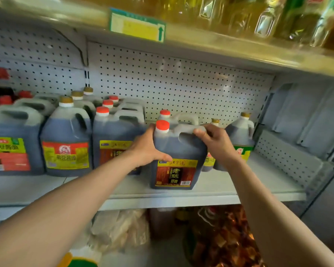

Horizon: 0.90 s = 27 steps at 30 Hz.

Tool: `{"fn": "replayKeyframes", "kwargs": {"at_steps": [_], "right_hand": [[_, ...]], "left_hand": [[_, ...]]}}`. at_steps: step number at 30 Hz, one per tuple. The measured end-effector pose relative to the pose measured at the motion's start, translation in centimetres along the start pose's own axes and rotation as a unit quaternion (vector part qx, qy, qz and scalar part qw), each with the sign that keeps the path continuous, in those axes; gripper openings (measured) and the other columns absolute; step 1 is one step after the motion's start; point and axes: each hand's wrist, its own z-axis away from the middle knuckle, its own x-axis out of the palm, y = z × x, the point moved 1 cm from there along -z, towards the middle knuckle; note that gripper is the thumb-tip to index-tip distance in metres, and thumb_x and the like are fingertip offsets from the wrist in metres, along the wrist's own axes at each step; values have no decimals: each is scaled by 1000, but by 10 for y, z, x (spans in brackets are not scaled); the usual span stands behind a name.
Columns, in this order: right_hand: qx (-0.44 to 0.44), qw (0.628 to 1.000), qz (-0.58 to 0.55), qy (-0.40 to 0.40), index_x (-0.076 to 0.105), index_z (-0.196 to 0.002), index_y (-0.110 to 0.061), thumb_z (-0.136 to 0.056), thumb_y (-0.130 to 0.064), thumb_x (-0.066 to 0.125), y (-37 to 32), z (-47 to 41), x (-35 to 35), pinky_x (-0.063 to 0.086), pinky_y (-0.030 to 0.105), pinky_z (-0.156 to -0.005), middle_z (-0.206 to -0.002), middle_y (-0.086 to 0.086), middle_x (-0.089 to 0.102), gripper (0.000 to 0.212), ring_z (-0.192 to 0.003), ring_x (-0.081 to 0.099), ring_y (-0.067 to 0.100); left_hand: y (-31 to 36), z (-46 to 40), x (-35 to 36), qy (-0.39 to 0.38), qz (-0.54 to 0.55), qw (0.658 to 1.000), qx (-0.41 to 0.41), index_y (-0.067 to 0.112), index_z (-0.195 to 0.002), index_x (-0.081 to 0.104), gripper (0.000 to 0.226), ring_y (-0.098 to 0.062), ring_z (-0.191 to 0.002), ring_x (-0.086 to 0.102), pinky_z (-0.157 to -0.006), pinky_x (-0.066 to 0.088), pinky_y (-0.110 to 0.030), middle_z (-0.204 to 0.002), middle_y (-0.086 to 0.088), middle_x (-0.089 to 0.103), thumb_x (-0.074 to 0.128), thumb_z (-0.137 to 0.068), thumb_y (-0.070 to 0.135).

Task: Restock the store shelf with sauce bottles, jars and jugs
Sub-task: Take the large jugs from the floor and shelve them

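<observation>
Seating jug [175,157] on shelf [239,191]: right hand [218,143] grips handle, left hand [147,149] cups its side; should slide back square, label out.

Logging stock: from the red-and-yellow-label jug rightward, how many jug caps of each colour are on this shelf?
Gold caps: 5
Red caps: 5, including the held jug
Total: 10
</observation>
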Motion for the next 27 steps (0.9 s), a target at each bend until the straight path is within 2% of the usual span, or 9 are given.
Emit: {"fn": "replayKeyframes", "kwargs": {"at_steps": [3, 5, 7, 10, 12, 14, 17, 22, 27], "right_hand": [[2, 1000, -14, -11, 63, -93, 2, -86, -60, 55, 17, -15, 3, 49, 53, -71, -92, 29, 63, 63, -75, 50, 14], [18, 999, -15, -31, 65, -99, -4, -83, -66, 55, 25, -21, 5, 51, 54, -75, -94, 23, 66, 65, -80, 56, 14], [29, 999, -15, -42, 65, -111, -16, -82, -64, 62, 33, -24, 9, 54, 53, -84, -102, 9, 68, 56, -96, 63, 15], [21, 999, -3, -33, 59, -123, -25, -88, -55, 65, 49, -22, 20, 43, 48, -107, -126, 2, 56, 46, -126, 49, 20], [45, 998, -34, -42, 58, -117, -45, -85, -65, 57, 51, -15, 26, 42, 47, -110, -129, -6, 57, 37, -128, 49, 16], [76, 992, -78, -68, 53, -104, -65, -80, -74, 52, 54, -12, 33, 46, 45, -108, -127, -14, 60, 25, -121, 57, 13], [117, 980, -143, -78, 49, -90, -77, -81, -75, 50, 57, -15, 37, 46, 46, -108, -122, -20, 60, 9, -120, 58, 13], [127, 971, -186, -77, 49, -95, -69, -97, -58, 51, 61, -22, 41, 46, 33, -104, -107, -41, 49, 12, -114, 56, 4], [152, 950, -257, -95, 48, -120, -35, -105, -33, 47, 58, -24, 36, 47, 5, -65, -100, -30, 52, 15, -76, 61, -19]], "left_hand": [[-1, -15, 6, -1, -12, 1000, -14, 31, -144, 34, 115, -22, -129, 52, -102, 46, -37, -140, 3, 56, 97, -48, 41], [-2, -20, 5, -7, -19, 999, -25, 29, -146, 33, 114, -21, -129, 51, -100, 46, -34, -140, 3, 55, 96, -51, 39], [-2, -24, 6, -9, -14, 999, -36, 29, -145, 33, 112, -20, -128, 51, -97, 45, -33, -139, 5, 55, 96, -53, 37], [-5, -28, 9, -1, 0, 999, -45, 31, -145, 33, 112, -17, -126, 52, -98, 46, -33, -140, 7, 55, 96, -53, 39], [-7, -30, 10, 0, -5, 999, -47, 32, -146, 32, 114, -17, -126, 52, -99, 47, -34, -139, 8, 55, 96, -52, 41], [-9, -31, 10, -2, -11, 999, -49, 35, -144, 33, 113, -18, -124, 55, -99, 49, -37, -137, 9, 57, 95, -51, 44], [-9, -32, 10, -8, -11, 999, -51, 38, -144, 33, 113, -18, -123, 56, -100, 50, -42, -137, 11, 57, 95, -49, 48], [-10, -31, 10, -10, -17, 999, -47, 39, -136, 38, 99, -14, -114, 57, -90, 49, -33, -129, 14, 60, 93, -54, 48], [-8, -30, 11, 3, -46, 998, -43, 37, -140, 35, 103, -19, -121, 57, -94, 50, -37, -135, 10, 58, 91, -54, 52]]}}
